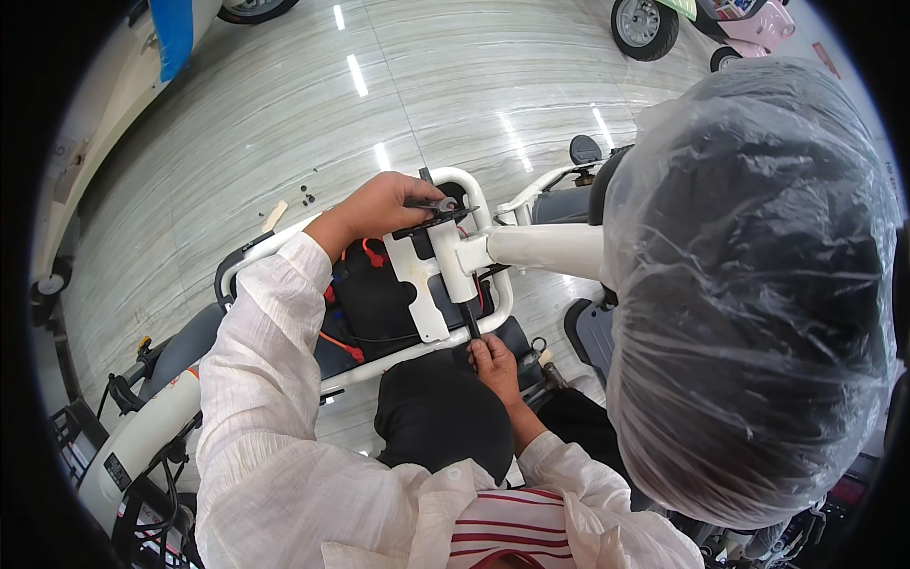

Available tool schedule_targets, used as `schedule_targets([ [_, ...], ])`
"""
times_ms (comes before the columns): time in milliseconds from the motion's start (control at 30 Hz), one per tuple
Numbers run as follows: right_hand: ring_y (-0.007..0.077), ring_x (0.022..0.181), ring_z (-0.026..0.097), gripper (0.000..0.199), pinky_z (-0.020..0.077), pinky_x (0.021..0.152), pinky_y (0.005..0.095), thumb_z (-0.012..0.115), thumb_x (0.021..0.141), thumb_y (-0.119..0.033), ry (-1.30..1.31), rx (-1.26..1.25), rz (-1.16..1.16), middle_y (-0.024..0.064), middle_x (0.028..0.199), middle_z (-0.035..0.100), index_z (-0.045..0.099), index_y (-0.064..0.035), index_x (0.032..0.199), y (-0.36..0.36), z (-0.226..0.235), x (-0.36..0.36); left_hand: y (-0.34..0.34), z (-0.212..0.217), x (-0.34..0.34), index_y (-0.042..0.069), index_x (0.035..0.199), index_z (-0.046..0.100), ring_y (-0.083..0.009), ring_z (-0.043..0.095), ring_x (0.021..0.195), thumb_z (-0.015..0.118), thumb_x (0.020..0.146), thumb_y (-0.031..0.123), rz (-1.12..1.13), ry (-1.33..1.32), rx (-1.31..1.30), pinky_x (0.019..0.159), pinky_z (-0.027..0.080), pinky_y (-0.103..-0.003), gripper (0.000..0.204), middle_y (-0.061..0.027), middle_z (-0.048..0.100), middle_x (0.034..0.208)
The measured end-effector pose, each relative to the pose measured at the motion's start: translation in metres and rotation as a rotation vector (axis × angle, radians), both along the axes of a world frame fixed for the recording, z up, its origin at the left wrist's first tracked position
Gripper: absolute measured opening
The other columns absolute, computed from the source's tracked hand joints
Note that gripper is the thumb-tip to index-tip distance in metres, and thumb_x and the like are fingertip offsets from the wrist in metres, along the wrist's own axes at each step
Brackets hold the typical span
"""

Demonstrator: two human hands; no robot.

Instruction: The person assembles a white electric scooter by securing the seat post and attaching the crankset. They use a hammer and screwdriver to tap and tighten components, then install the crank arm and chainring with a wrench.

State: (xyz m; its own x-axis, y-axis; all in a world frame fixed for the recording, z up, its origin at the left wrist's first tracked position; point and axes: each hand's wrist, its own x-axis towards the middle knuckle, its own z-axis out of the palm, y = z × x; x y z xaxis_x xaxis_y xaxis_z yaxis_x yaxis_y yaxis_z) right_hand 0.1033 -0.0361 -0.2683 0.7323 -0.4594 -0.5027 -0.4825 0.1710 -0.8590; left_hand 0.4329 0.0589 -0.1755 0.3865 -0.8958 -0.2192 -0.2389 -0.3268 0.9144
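A white-framed electric two-wheeler lies across in front of me, with a short white cross tube (453, 261) and a flat white bracket (414, 283) at its middle. My left hand (384, 204) is closed at the tube's far end, its fingers on a dark metal wrench (439, 204) that sits against a dark part there. What the wrench's jaw meets is too small to make out. At the tube's near end, my right hand (496, 368) wraps round a black crank arm (471, 321). The crank's lower end is hidden by the fingers.
Under the frame lies a black battery box (374, 294) with orange-red connectors (355, 353). A large plastic-covered seat (758, 284) blocks the right side. Small dark parts (306, 194) and a tan strip (274, 216) lie on the tiled floor. Other scooters (646, 24) stand at the back.
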Motion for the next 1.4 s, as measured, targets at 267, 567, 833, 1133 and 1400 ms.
schedule_targets([
  [267, 0.0043, 0.062, 0.044, 0.021, 0.0369, 0.056, 0.0208, 0.054, 0.100, -0.022, 0.002, 0.025, -0.007, -0.0035, 0.070, 0.052, 0.060, -0.0063, 0.087, 0.002, 0.003, 0.001, 0.003, -0.014, 0.001, 0.002, 0.113, 0.066, -0.0170, 0.065, 0.085, 0.070, 0.081, 0.008, 0.046, 0.012, -0.029, 0.080, 0.050, -0.029, 0.033, -0.0091, 0.071, 0.096],
  [567, 0.0054, 0.064, 0.045, 0.023, 0.0383, 0.058, 0.0221, 0.055, 0.100, -0.024, -0.002, -0.011, 0.019, -0.0032, 0.071, 0.052, 0.059, -0.0051, 0.087, 0.000, 0.004, 0.001, 0.005, -0.004, 0.001, 0.002, 0.116, 0.065, -0.0147, 0.065, 0.086, 0.069, 0.082, 0.007, 0.004, -0.008, -0.060, 0.081, 0.050, -0.029, 0.035, -0.0082, 0.071, 0.096],
  [833, 0.0054, 0.066, 0.045, 0.024, 0.0384, 0.059, 0.0222, 0.055, 0.099, -0.024, -0.006, 0.061, -0.010, -0.0032, 0.072, 0.052, 0.059, -0.0045, 0.086, -0.001, 0.010, 0.003, 0.003, -0.008, -0.004, 0.002, 0.113, 0.065, -0.0180, 0.065, 0.088, 0.070, 0.081, 0.008, 0.080, -0.046, -0.108, 0.082, 0.050, -0.030, 0.034, -0.0088, 0.070, 0.097],
  [1133, 0.0053, 0.066, 0.046, 0.023, 0.0386, 0.060, 0.0220, 0.056, 0.099, -0.025, 0.002, 0.048, -0.003, -0.0034, 0.072, 0.052, 0.060, -0.0050, 0.088, 0.000, 0.007, 0.001, 0.002, -0.001, -0.007, 0.003, 0.104, 0.068, -0.0286, 0.063, 0.091, 0.069, 0.077, 0.008, 0.013, -0.375, -0.222, 0.082, 0.050, -0.034, 0.027, -0.0120, 0.065, 0.098],
  [1400, 0.0050, 0.066, 0.045, 0.023, 0.0381, 0.060, 0.0216, 0.055, 0.099, -0.024, -0.031, 0.052, -0.002, -0.0036, 0.072, 0.052, 0.060, -0.0050, 0.088, 0.001, 0.005, 0.002, 0.003, -0.011, -0.002, 0.004, 0.105, 0.068, -0.0270, 0.065, 0.087, 0.071, 0.077, 0.008, 0.041, -0.316, -0.193, 0.079, 0.051, -0.034, 0.029, -0.0124, 0.068, 0.096],
])
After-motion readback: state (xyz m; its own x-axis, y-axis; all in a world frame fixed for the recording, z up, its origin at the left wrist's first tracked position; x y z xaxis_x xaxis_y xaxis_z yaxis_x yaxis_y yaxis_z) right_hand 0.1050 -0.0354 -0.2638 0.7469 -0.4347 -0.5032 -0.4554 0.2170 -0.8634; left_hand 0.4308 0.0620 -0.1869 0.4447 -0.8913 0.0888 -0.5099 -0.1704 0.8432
